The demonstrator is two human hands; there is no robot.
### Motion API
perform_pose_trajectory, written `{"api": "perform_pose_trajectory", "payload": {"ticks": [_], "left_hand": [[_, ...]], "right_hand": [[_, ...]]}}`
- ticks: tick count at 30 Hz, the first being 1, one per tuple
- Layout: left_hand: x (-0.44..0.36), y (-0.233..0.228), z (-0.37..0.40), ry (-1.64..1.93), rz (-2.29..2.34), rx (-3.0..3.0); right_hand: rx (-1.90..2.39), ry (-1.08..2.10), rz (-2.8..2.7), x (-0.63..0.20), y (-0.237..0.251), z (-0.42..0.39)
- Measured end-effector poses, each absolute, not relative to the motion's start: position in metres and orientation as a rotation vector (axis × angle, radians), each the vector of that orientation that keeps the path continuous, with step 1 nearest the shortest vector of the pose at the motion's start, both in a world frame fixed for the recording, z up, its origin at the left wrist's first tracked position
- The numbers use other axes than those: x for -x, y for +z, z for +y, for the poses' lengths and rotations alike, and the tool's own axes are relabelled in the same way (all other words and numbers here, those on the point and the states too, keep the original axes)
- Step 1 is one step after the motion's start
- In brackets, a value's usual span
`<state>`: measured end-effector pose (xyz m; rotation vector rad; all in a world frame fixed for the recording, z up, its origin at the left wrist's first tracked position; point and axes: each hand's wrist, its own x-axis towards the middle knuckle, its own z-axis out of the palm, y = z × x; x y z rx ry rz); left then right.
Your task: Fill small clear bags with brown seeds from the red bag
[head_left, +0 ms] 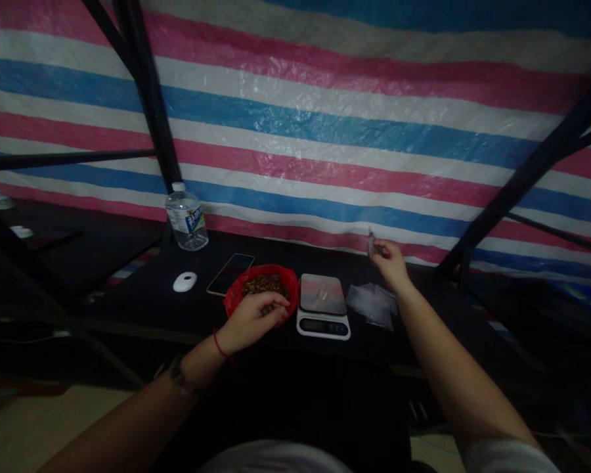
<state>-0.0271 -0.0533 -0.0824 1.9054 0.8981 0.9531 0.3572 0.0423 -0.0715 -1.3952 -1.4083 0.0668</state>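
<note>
A red plastic bag [236, 294] full of small brown pieces sits open on the black table [142, 299]. My left hand [255, 318] reaches into its near rim, fingers curled down over the brown pieces [262, 284]. My right hand [388, 263] is raised above the table to the right and pinches a small clear bag [371, 244] upright. Between the two hands stands a white digital scale [322, 305] with nothing on its plate. A few more clear bags [372, 302] lie flat just right of the scale, under my right wrist.
A water bottle [186, 220] stands at the back left, by a black frame post [150, 98]. A white oval object [184, 281] and a phone [230, 273] lie left of the red bag. A striped tarp [354, 125] hangs behind the table. Another slanted post [522, 177] is at right.
</note>
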Motion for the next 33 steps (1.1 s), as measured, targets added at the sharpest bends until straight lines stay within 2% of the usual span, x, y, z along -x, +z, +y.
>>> {"api": "perform_pose_trajectory", "payload": {"ticks": [4, 10, 15, 22, 30, 33], "left_hand": [[0.016, -0.084, -0.066, 1.005, 0.780, -1.769], [0.003, -0.088, -0.080, 1.199, 0.571, -1.514], [0.004, -0.084, -0.067, 1.366, 0.600, -0.960], [0.017, -0.082, -0.047, 1.416, 0.745, -0.851], [0.037, -0.083, -0.042, 1.433, 0.930, -1.145], [0.036, -0.076, -0.049, 1.289, 0.873, -1.208]], "right_hand": [[1.058, 0.124, -1.647, -0.259, -0.053, -0.027], [0.936, 0.198, -1.839, -0.159, -0.056, -0.095], [0.879, 0.408, -1.729, -0.153, -0.052, -0.088], [0.874, 1.288, -0.986, -0.159, -0.074, -0.075], [0.841, 1.469, -0.807, -0.149, -0.072, -0.082], [0.842, 1.446, -0.822, -0.147, -0.075, -0.085]]}}
